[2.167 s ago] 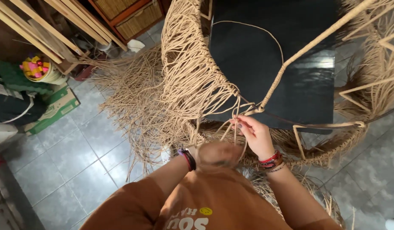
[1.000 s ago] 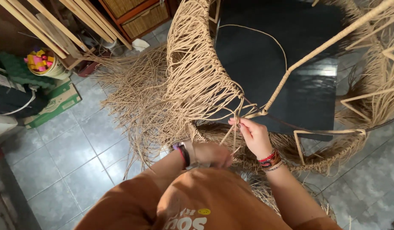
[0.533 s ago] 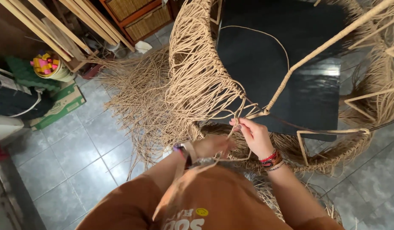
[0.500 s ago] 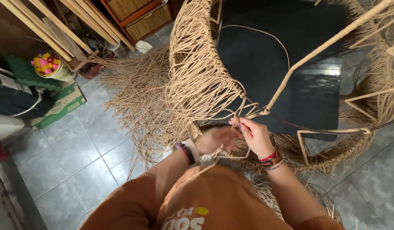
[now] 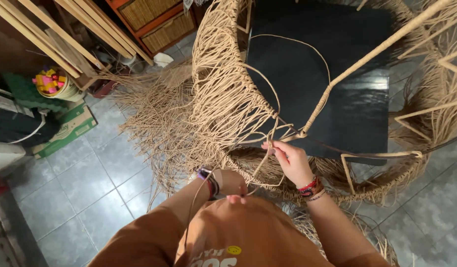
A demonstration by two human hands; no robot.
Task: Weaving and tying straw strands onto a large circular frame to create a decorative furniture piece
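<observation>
A tan rope strand (image 5: 268,143) runs taut from the right hand's fingertips (image 5: 271,148), pinched there just below the point where a wrapped frame rod (image 5: 357,69) meets the rim. From the fingers it slants down and left toward the left hand (image 5: 231,184), which is closed around it near the chest. Above the fingertips the same cord arcs in a wide loose loop over the dark seat opening. Left of the fingers hangs the woven frame (image 5: 223,94), its unwoven strands spilling in a shaggy fringe.
</observation>
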